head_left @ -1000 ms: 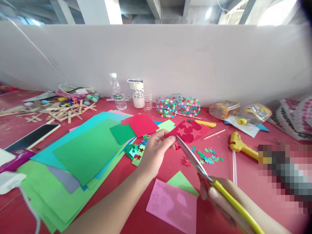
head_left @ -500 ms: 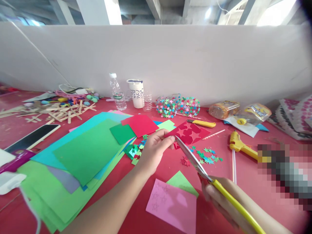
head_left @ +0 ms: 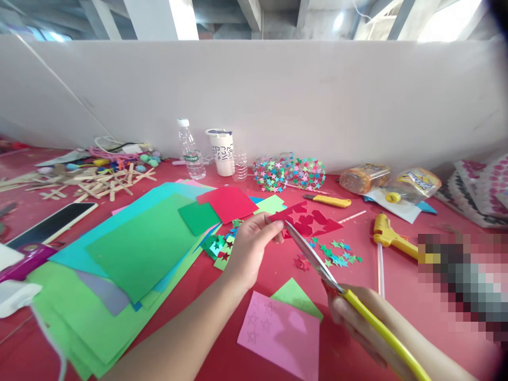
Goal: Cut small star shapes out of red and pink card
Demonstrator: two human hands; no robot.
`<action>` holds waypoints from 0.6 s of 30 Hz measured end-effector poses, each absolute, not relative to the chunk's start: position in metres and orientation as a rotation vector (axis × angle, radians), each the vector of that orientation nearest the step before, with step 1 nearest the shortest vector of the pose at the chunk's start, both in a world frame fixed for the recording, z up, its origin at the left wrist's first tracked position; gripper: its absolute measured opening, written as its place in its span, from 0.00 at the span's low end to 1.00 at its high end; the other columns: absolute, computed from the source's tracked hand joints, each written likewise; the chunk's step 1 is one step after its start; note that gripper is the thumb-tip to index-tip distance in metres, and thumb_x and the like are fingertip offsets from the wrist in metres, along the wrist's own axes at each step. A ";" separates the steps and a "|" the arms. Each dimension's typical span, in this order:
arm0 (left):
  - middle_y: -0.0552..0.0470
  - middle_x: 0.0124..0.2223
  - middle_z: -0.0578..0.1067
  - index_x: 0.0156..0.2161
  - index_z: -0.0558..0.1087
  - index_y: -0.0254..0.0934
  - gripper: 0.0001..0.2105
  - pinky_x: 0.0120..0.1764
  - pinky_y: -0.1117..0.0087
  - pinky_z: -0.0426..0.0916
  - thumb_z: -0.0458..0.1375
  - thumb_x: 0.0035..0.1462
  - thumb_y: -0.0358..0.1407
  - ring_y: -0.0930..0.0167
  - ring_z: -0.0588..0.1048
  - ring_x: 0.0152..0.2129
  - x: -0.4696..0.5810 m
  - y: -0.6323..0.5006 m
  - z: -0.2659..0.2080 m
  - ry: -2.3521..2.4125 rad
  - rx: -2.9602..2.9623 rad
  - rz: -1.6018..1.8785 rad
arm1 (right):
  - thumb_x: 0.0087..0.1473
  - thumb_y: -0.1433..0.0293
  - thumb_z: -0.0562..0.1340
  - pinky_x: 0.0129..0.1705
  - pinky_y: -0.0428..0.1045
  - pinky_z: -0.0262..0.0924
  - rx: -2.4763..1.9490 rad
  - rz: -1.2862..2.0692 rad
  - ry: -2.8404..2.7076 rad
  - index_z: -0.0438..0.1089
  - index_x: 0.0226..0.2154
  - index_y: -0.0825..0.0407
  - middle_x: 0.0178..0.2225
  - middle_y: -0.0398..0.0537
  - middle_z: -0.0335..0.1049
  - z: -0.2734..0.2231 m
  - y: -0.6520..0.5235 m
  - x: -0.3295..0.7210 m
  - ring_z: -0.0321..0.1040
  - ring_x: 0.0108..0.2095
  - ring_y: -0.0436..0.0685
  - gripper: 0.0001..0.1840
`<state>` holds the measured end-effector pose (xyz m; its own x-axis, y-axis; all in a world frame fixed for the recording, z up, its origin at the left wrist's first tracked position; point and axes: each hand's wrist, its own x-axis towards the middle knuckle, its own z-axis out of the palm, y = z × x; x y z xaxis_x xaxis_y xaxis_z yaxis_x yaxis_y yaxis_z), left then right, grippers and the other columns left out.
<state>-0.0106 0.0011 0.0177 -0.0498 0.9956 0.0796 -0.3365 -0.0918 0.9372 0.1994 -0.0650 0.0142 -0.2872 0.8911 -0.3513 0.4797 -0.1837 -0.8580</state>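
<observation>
A red sheet of paper (head_left: 291, 214) with star shapes in it is pinched between the thumb and fingers of my left hand (head_left: 262, 233). My right hand (head_left: 357, 315) is wrapped round the yellow handles of a pair of scissors (head_left: 317, 259). The blades point up and left, their tips by my left thumb at the paper's near edge. Just beyond the blades lie loose green and blue paper stars (head_left: 337, 254), with a few red stars (head_left: 302, 262) beside them. Below, a pink sheet (head_left: 281, 338) with drawn stars partly covers a light green sheet (head_left: 297, 299).
Coloured sheets (head_left: 138, 243) spread over the left of the red table. Behind are a water bottle (head_left: 192, 153), a cup (head_left: 222, 153) and star-filled clear containers (head_left: 272, 173). A yellow cutter (head_left: 329, 201) and a glue gun (head_left: 391, 235) lie to the right; craft sticks (head_left: 107, 182) lie far left.
The red sheet has turned slightly in my left hand and its right part now sits a little differently. Both hands and the scissors stay almost where they were.
</observation>
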 end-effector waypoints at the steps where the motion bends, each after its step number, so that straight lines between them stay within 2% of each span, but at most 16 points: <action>1: 0.54 0.22 0.73 0.24 0.73 0.37 0.09 0.34 0.71 0.63 0.64 0.52 0.36 0.73 0.69 0.24 -0.011 0.001 0.018 0.945 1.023 1.440 | 0.42 0.26 0.50 0.15 0.44 0.46 -1.586 1.455 -1.706 0.59 0.24 0.48 0.19 0.36 0.55 0.015 -0.065 0.200 0.47 0.15 0.46 0.42; 7: 0.56 0.23 0.72 0.26 0.73 0.37 0.06 0.31 0.71 0.61 0.63 0.52 0.36 0.73 0.69 0.23 -0.017 0.005 0.016 0.977 1.116 1.422 | 0.44 0.26 0.47 0.15 0.44 0.47 -1.631 1.434 -1.748 0.61 0.25 0.48 0.20 0.37 0.56 0.014 -0.065 0.202 0.49 0.15 0.46 0.42; 18: 0.57 0.22 0.70 0.25 0.71 0.38 0.07 0.31 0.71 0.60 0.62 0.52 0.36 0.74 0.67 0.22 -0.018 0.007 0.018 0.992 1.184 1.388 | 0.52 0.32 0.51 0.13 0.42 0.40 -1.636 1.520 -1.834 0.54 0.22 0.47 0.16 0.35 0.54 0.009 -0.057 0.205 0.46 0.13 0.44 0.36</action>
<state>-0.0183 0.0068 0.0182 -0.0015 0.9890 0.1477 -0.1806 -0.1455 0.9727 0.2052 -0.0567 0.0094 -0.3375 0.8383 -0.4283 0.5764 -0.1757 -0.7981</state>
